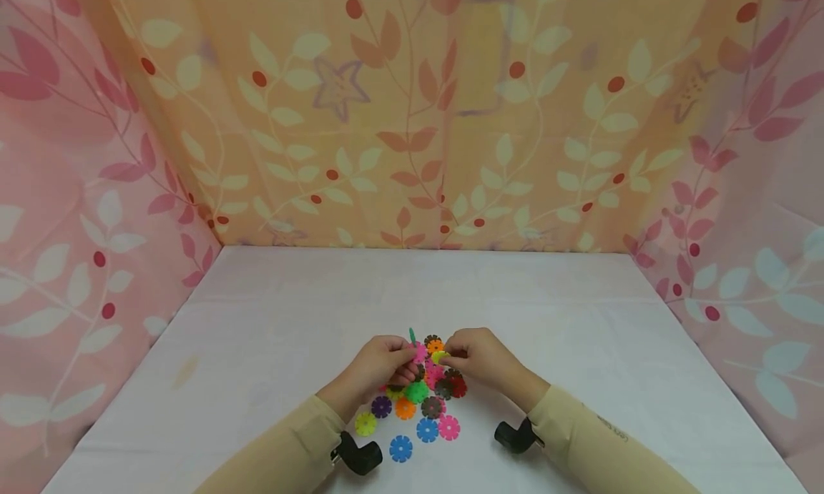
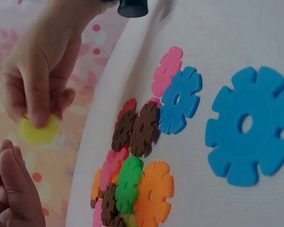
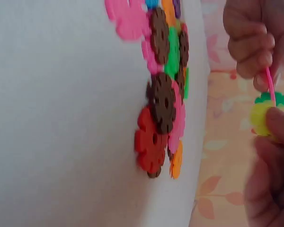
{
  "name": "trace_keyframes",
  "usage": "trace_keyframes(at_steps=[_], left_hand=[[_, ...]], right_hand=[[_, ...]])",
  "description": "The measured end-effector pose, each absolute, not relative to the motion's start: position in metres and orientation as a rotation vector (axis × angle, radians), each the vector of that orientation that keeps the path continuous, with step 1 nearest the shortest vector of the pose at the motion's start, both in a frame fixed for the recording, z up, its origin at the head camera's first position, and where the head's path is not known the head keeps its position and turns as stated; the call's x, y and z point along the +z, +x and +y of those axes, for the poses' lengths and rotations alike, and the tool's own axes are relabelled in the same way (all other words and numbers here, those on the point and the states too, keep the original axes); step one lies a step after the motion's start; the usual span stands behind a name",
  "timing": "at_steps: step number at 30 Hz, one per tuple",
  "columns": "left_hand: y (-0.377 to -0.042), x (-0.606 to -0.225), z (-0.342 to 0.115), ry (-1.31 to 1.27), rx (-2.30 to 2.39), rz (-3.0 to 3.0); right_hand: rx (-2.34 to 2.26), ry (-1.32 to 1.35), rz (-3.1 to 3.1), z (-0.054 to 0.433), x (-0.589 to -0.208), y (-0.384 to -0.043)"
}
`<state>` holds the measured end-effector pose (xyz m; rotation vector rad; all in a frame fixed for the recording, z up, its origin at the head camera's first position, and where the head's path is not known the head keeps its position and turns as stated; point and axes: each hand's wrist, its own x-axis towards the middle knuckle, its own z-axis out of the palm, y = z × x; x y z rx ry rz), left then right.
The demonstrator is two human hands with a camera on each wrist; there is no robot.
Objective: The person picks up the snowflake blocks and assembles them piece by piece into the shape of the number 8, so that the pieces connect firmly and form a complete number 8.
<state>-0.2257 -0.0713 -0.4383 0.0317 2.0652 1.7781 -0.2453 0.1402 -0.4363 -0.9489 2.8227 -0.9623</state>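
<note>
Low in the middle of the head view, above the white tabletop (image 1: 309, 294), your left hand (image 1: 386, 358) pinches a pink snowflake disc (image 1: 420, 352), with a green snowflake disc (image 1: 413, 334) showing as a thin upright sliver just beyond it. Your right hand (image 1: 479, 351) pinches a yellow snowflake disc (image 1: 440, 357), which sits just to the right of the pink one, between the two hands. Loose snowflake discs (image 1: 448, 427) lie heaped beneath and nearer you. From the left wrist, you see the yellow disc hanging below your right thumb and fingers, its near face toward the camera and a gap between it and your left fingertips; your left hand mostly hides what it grips there. From the right wrist, the relation to watch shows best: the pink disc is edge-on, a narrow strip whose long axis runs down from your left fingers to the upper edge of the yellow disc, while the yellow and green discs turn broad faces to you. So yellow seems to lie crosswise to pink, at the rim away from your left grip; you cannot tell whether they touch. I judge that any join depends on lining up that free pink rim with a yellow notch, your right hand being the nearer to it.
</note>
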Motion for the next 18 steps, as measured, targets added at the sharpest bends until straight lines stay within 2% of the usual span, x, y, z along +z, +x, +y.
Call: trace_keyframes(at_steps=[6, 18], left_hand=[[-0.226, -0.437, -0.071, 0.028, 1.819, 2.017], [-0.226, -0.436, -0.071, 0.018, 1.842, 1.981]], right_hand=[[-0.989, -1.063, 2.881, 0.135, -0.434, -0.229], [-0.853, -1.149, 3.012, 0.129, -0.436, -0.225]])
